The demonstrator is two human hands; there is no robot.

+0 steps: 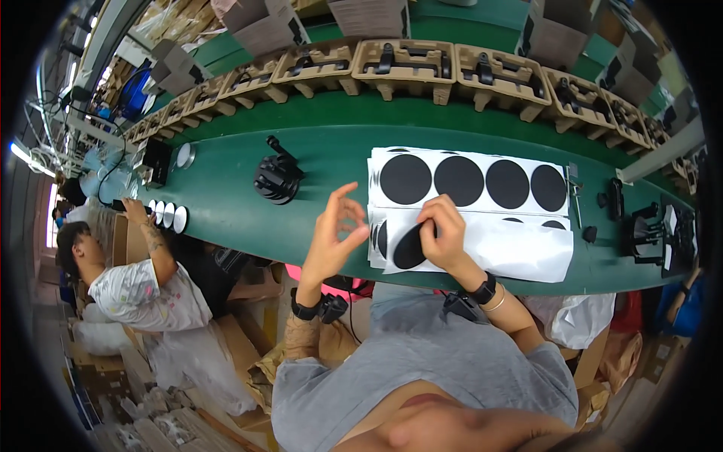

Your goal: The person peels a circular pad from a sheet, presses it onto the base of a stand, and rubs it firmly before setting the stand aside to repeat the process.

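Observation:
A black round adhesive pad (410, 247) is pinched between the thumb and fingers of my right hand (444, 233), tilted over a white backing sheet (520, 252). To the left of it, my left hand (339, 230) is raised with its fingers apart and holds nothing. Just beyond my right hand lies a stack of white sheets (468, 212) bearing a row of several black discs, such as this black disc (459, 181). The backing sheet under my right hand looks mostly bare and glossy, with a few discs showing from beneath its edges.
A black device (277, 177) with an upright arm stands left of the sheets on the green table (226, 188). Cardboard trays (404, 71) holding black parts line the far shelf. At right are black parts (644, 233) and a metal tool (578, 200). A co-worker (143, 279) handles white discs at left.

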